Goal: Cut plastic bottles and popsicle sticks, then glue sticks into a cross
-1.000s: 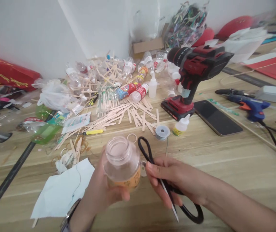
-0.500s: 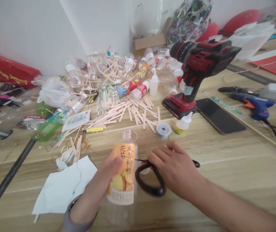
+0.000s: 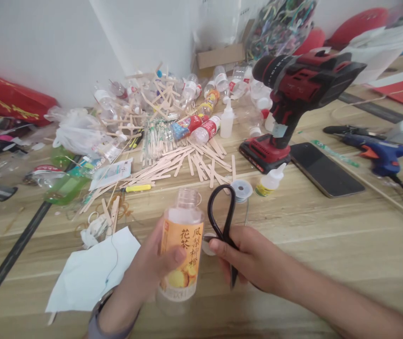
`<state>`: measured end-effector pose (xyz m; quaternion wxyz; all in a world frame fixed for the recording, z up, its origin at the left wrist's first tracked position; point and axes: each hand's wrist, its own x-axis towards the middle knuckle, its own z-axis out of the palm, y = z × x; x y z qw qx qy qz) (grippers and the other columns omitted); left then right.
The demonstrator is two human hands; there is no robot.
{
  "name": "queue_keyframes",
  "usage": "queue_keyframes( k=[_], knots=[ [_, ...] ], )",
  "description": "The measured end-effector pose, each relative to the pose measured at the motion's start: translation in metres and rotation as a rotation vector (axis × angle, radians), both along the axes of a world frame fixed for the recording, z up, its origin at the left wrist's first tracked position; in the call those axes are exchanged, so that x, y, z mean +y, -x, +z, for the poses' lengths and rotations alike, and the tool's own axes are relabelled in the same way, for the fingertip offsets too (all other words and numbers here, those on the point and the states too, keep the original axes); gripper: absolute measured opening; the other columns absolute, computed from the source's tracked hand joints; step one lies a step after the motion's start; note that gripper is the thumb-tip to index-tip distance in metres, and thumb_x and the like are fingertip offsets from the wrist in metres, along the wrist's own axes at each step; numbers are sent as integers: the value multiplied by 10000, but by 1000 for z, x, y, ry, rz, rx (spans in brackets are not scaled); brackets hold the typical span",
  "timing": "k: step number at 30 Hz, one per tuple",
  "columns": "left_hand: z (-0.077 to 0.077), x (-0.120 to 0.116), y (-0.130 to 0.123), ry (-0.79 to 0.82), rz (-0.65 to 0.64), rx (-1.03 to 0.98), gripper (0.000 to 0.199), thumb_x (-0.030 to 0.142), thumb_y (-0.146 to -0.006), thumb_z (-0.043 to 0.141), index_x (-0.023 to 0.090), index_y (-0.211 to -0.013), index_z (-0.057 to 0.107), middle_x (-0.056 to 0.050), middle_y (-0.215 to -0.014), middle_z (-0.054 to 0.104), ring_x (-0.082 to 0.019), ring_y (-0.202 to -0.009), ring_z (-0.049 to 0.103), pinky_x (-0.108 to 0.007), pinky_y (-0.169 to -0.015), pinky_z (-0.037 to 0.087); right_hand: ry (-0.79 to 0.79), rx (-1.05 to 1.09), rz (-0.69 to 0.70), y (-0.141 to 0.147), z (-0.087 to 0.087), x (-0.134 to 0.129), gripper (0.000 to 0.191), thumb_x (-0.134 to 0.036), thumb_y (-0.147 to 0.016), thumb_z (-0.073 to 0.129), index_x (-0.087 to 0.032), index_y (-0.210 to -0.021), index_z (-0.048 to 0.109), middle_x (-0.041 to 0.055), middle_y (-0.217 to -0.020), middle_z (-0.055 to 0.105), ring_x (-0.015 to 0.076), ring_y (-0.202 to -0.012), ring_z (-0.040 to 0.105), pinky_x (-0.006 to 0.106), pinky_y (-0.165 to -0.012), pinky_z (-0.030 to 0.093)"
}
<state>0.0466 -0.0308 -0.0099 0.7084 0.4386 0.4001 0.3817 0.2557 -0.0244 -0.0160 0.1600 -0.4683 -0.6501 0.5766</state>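
Note:
My left hand [image 3: 154, 261] is wrapped round a clear plastic bottle [image 3: 181, 235] with an orange and yellow label, its thumb across the label. The bottle has no cap on its neck and leans slightly. Just right of it, my right hand [image 3: 254, 252] grips black-handled scissors [image 3: 228, 226]. One handle loop points up, and a dark part points down below the fingers; the fingers cover much of the rest. Behind the scissors lies a small pale round piece [image 3: 208, 248], partly hidden. A spool of thread [image 3: 241, 189] sits beyond the right hand.
A red and black cordless drill [image 3: 293, 94] stands at the right, beside a phone [image 3: 325, 169] and a blue glue gun [image 3: 378, 150]. Wooden sticks [image 3: 190, 160] and several bottles are heaped at the back. White paper [image 3: 88, 270] lies left; a small glue bottle [image 3: 270, 181] stands near the spool.
The scissors have turned in my right hand, so a handle loop that hung low now points up. The bottle's neck has tilted towards me. The view has shifted slightly.

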Motion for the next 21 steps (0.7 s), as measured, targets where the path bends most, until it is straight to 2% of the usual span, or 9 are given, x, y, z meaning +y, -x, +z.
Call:
queue_keyframes(
  k=[4, 6, 7, 9, 13, 14, 15, 17, 21],
  knots=[
    [2, 2, 0, -87, -57, -29, 638, 432, -790, 774, 229, -1328, 501, -89, -1151, 683, -265, -1019, 661, -317, -824, 519, 448, 209, -38, 2, 1, 2, 564, -761, -798, 454, -222, -633, 453, -3, -486, 569, 83, -357, 406, 205, -363, 317],
    [2, 2, 1, -117, -73, -24, 640, 417, -770, 797, 220, -1310, 516, -75, -1100, 694, -243, -974, 669, -282, -781, 516, 550, 252, -40, 2, 3, 2, 554, -766, -782, 463, -227, -657, 444, -12, -476, 571, 78, -340, 379, 201, -354, 295],
    [1, 2, 2, -114, -65, -15, 633, 420, -767, 799, 215, -1301, 527, -74, -1090, 699, -238, -961, 672, -279, -773, 517, 534, 241, -31, 2, 3, 2, 550, -758, -800, 438, -228, -652, 444, -8, -475, 572, 82, -340, 376, 208, -359, 297],
    [-1, 0, 3, -43, -2, 0, 591, 464, -797, 761, 203, -1284, 552, -77, -1071, 717, -234, -927, 686, -293, -771, 525, 303, 143, -29, 2, 1, 1, 537, -700, -863, 390, -226, -619, 453, 21, -501, 587, 108, -382, 434, 237, -407, 333],
    [-4, -5, 0, 247, 139, 11, 563, 552, -846, 665, 158, -1245, 608, -78, -920, 756, -243, -816, 717, -330, -743, 543, -639, -199, -130, 0, -5, -1, 387, -368, -946, 388, -194, -643, 552, 82, -618, 652, 183, -559, 569, 352, -650, 402],
    [-4, -5, -1, 288, 143, 11, 566, 558, -842, 665, 150, -1233, 620, -80, -898, 759, -249, -806, 721, -333, -738, 545, -772, -251, -139, -1, -5, -2, 343, -305, -939, 391, -187, -674, 574, 88, -642, 666, 190, -571, 577, 373, -686, 398],
    [-3, -5, -3, 297, 138, 12, 567, 560, -833, 674, 149, -1221, 631, -84, -896, 760, -252, -808, 723, -330, -733, 546, -812, -272, -134, -1, -5, -2, 322, -273, -935, 392, -184, -691, 582, 87, -648, 671, 189, -562, 575, 377, -692, 398],
    [-2, -5, -4, 231, 123, 14, 544, 545, -825, 694, 168, -1213, 635, -84, -944, 760, -245, -829, 722, -312, -734, 544, -645, -222, -89, -1, -3, -2, 341, -290, -947, 404, -190, -664, 566, 68, -612, 655, 172, -530, 568, 330, -629, 404],
    [-1, -2, -1, 17, 50, 57, 544, 531, -840, 691, 205, -1262, 584, -79, -1071, 734, -250, -923, 698, -301, -758, 540, -40, -28, -32, 0, 2, 0, 474, -470, -962, 403, -213, -572, 481, 21, -512, 583, 119, -437, 505, 229, -443, 363]
  ],
)
